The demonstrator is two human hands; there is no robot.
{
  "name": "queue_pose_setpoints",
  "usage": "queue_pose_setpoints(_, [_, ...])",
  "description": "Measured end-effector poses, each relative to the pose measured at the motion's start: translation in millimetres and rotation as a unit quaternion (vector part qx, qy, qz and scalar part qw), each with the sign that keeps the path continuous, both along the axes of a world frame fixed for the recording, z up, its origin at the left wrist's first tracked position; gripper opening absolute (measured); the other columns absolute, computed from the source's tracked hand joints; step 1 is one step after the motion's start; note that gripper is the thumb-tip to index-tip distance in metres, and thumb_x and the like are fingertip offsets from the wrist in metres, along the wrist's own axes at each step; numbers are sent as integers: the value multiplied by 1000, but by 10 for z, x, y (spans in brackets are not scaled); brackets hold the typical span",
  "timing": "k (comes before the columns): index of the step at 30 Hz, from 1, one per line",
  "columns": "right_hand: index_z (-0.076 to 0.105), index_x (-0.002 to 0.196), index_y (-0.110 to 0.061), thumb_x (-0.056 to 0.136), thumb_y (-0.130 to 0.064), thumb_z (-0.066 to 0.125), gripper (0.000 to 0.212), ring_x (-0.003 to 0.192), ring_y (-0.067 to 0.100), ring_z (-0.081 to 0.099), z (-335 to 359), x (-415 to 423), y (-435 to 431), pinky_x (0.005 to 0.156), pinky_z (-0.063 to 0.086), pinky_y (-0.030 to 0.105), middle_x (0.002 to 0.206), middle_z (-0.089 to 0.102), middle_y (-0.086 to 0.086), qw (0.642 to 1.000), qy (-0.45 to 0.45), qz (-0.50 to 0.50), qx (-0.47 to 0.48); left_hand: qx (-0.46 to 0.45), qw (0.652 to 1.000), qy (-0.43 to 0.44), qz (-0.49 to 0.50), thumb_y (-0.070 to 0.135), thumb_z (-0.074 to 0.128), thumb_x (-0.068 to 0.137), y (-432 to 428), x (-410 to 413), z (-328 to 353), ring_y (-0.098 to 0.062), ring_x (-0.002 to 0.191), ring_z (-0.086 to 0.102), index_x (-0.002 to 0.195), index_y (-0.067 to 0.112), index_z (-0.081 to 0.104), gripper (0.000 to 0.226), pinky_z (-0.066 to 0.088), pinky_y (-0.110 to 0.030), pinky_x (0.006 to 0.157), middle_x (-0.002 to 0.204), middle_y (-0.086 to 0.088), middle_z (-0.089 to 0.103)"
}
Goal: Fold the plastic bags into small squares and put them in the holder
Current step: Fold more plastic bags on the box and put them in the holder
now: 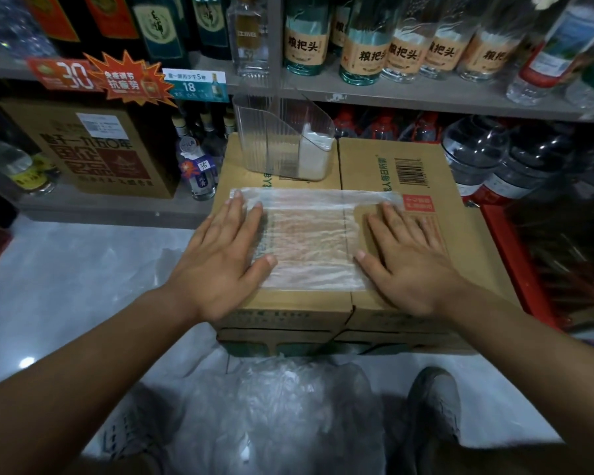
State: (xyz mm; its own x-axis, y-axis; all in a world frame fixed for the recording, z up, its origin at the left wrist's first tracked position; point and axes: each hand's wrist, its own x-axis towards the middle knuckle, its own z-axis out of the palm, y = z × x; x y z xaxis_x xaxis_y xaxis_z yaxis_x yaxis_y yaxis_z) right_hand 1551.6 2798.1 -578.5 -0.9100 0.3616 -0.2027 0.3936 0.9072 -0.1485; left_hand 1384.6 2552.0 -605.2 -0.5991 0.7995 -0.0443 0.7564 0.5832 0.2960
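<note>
Forearms (83, 371) outstretched, left hand (220, 262) and right hand (405, 265) palms-down, fingers straight, flat on plastic bag (309, 241).

There is one camera, worn on the person's head, facing forward and steeply down along both forearms. It sits close: the cardboard box (367, 159) fills the middle of the view, with its near edge below centre and its far edge under the shelf (426, 97). The left hand (220, 258) and right hand (405, 265) lie flat towards the box's near corners, within easy arm's reach of the lens. The wide angle bows the shelf across the top. The bottom edge takes in the floor (66, 286) and a shoe (432, 406) almost directly beneath.
</note>
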Motion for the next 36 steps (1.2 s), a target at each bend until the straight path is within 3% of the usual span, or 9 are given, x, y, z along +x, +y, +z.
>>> queue_pose_setpoints(1, [24, 157, -25, 99, -62, 33, 69, 152, 24, 11, 37, 10, -24, 124, 13, 45, 166, 14, 4, 998, 58, 4, -3, 40, 999, -26, 1, 63, 19, 93, -20, 6, 25, -18, 156, -6, 161, 27, 7, 78, 4, -40, 124, 170, -3, -12])
queue_pose_setpoints(3, [59, 129, -20, 95, -48, 58, 44, 123, 23, 43, 98, 7, -120, 104, 40, 45, 132, 52, 4, 981, 187, 48, 4, 120, 990, -76, 4, 54, 36, 90, -72, 12, 89, -21, 149, 18, 143, 23, 37, 62, 23, -43, 119, 165, -1, 16])
queue_pose_setpoints(6, [71, 102, -18, 87, -34, 73, 21, 102, 20, 51, 56, -20, -308, 84, 47, 39, 103, 59, -1, 958, 237, 157, -42, 171, 984, -39, -37, 46, 56, 87, -125, 6, 144, -20, 120, 45, 109, 24, 54, 31, 42, -44, 99, 127, 3, 49])
queue_pose_setpoints(9, [74, 95, -19, 88, -29, 74, 12, 96, 21, 54, -59, -58, -434, 82, 47, 36, 97, 61, -2, 953, 203, 219, -43, 156, 982, -4, -102, 53, 60, 89, -150, 30, 149, -17, 106, 54, 97, 30, 65, 25, 41, -38, 90, 108, 11, 55])
queue_pose_setpoints(15, [70, 94, -18, 91, -23, 68, 6, 95, 22, 53, -76, -64, -478, 83, 43, 34, 96, 61, -1, 959, 200, 201, -15, 135, 982, -48, -124, 64, 59, 84, -194, 94, 142, -12, 100, 55, 99, 33, 74, 38, 49, -42, 87, 102, 14, 57])
queue_pose_setpoints(21, [65, 100, -24, 92, -42, 64, 20, 97, 12, 47, -18, -51, -472, 85, 40, 30, 99, 57, -8, 965, 184, 179, -45, 150, 982, -51, -101, 53, 56, 90, -172, 84, 161, -10, 97, 59, 99, 31, 76, 31, 53, -43, 83, 99, 15, 62])
queue_pose_setpoints(28, [69, 102, -20, 96, -24, 62, 10, 91, 21, 61, 115, -82, -502, 77, 49, 32, 98, 66, -3, 968, 192, 163, -12, 198, 974, -104, -26, 32, 66, 96, -128, 97, 304, -2, 97, 61, 100, 25, 73, 11, 53, -38, 86, 99, 16, 66])
queue_pose_setpoints(33, [67, 104, -23, 98, -28, 56, 13, 90, 14, 58, 390, -206, -426, 78, 52, 38, 98, 65, -7, 969, 213, 110, -52, 206, 969, -119, 66, 52, 76, 80, -98, 81, 476, -7, 104, 61, 112, 33, 61, 41, 55, -38, 88, 110, 16, 64])
queue_pose_setpoints(36, [70, 103, -21, 97, -24, 58, 13, 87, 13, 58, 494, -364, -348, 74, 50, 36, 98, 67, -5, 968, 226, 95, -49, 208, 955, -154, 145, 48, 78, 81, -32, -24, 511, -11, 99, 63, 110, 32, 59, 39, 57, -42, 83, 107, 13, 64])
